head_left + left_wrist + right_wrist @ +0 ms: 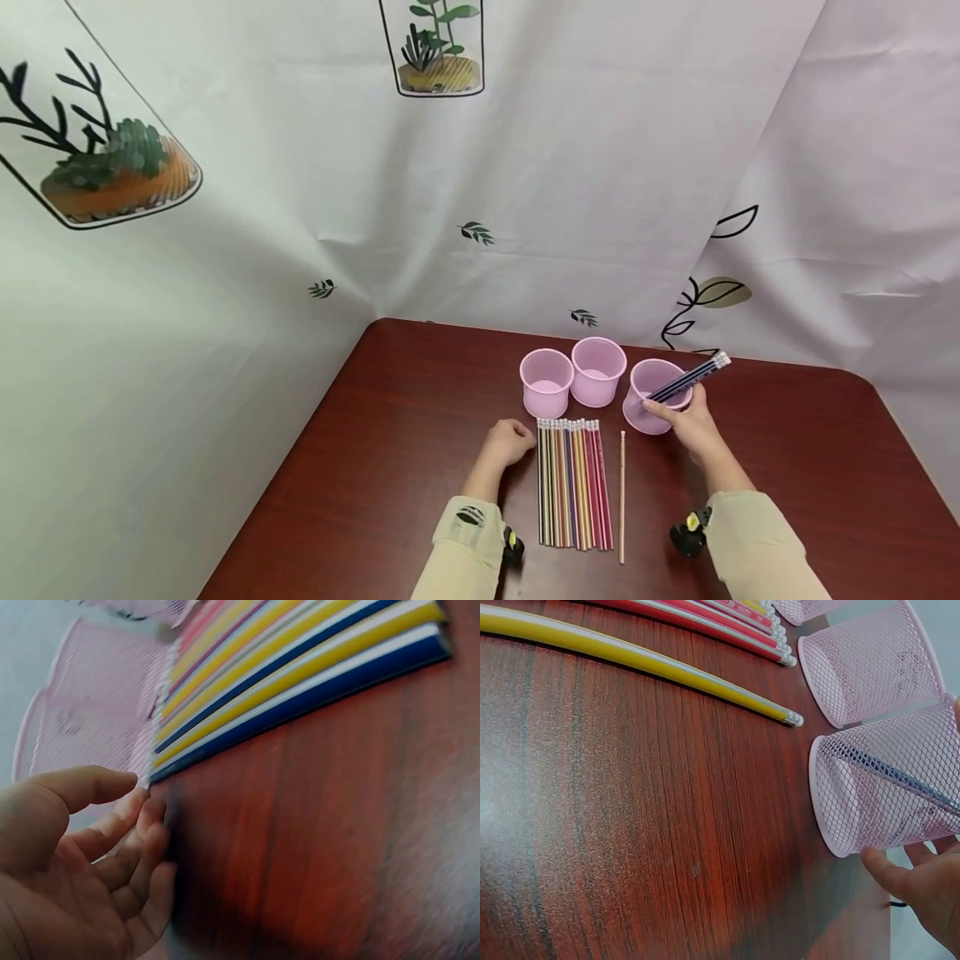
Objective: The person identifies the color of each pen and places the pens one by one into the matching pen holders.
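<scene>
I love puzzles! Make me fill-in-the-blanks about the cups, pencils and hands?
1. ____ pink cups stand on the table.
2. The dark pencils lean inside the cup by the ____ hand.
3. The pencil lying apart looks ____ in the right wrist view.
4. The left hand holds ____.

Missing words: three; right; yellow; nothing.

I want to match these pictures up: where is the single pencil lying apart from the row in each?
Head: the lone pencil lies right of the row, in the lower part of the picture.
Left wrist: not in sight.
Right wrist: across the upper left, eraser end toward the middle.
Shared landmark: the row of pencils, partly visible in both wrist views.
</scene>
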`<action>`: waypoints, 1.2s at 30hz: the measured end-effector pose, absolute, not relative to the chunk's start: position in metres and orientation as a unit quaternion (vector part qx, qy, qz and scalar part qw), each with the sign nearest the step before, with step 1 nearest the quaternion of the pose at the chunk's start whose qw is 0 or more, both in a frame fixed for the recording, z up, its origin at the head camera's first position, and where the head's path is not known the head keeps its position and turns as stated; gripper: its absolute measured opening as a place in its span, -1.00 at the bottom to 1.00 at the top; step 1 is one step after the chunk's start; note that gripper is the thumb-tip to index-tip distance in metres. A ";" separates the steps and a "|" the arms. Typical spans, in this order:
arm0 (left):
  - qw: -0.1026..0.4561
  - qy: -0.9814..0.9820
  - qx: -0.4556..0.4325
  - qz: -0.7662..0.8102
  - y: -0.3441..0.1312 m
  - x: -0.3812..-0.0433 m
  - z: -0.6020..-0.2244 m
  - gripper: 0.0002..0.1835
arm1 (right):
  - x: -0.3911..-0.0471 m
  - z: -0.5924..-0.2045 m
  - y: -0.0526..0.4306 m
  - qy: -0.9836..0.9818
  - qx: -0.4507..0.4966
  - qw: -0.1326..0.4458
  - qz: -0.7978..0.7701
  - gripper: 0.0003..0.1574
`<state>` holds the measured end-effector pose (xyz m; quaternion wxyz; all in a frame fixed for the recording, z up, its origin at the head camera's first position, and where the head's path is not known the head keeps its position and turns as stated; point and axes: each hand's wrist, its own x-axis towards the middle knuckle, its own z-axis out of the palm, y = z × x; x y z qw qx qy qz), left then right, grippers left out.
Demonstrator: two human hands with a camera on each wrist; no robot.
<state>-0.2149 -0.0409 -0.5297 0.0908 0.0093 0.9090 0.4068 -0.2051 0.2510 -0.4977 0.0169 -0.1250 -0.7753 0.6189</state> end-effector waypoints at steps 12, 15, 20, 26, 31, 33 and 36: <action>0.064 0.952 -0.035 0.298 -0.020 -0.209 -0.531 -0.87 | -0.207 -0.499 0.251 -0.770 -0.125 0.022 0.625 0.11; 0.064 0.952 -0.037 0.296 -0.018 -0.208 -0.531 -0.88 | -0.207 -0.499 0.251 -0.767 -0.124 0.022 0.630 0.11; 0.076 0.954 -0.031 0.290 -0.013 -0.209 -0.529 -0.83 | -0.207 -0.499 0.251 -0.767 -0.128 0.019 0.629 0.10; 0.085 0.961 -0.025 0.262 -0.007 -0.211 -0.526 -0.78 | -0.207 -0.498 0.251 -0.767 -0.129 0.015 0.628 0.11; 0.085 0.971 -0.032 0.219 -0.001 -0.212 -0.525 -0.67 | -0.207 -0.498 0.251 -0.768 -0.129 0.015 0.627 0.12; 0.079 0.974 -0.030 0.209 0.001 -0.213 -0.525 -0.55 | -0.207 -0.498 0.251 -0.767 -0.128 0.016 0.629 0.12; 0.067 0.977 -0.021 0.203 0.003 -0.213 -0.527 -0.53 | -0.206 -0.498 0.251 -0.766 -0.128 0.016 0.630 0.11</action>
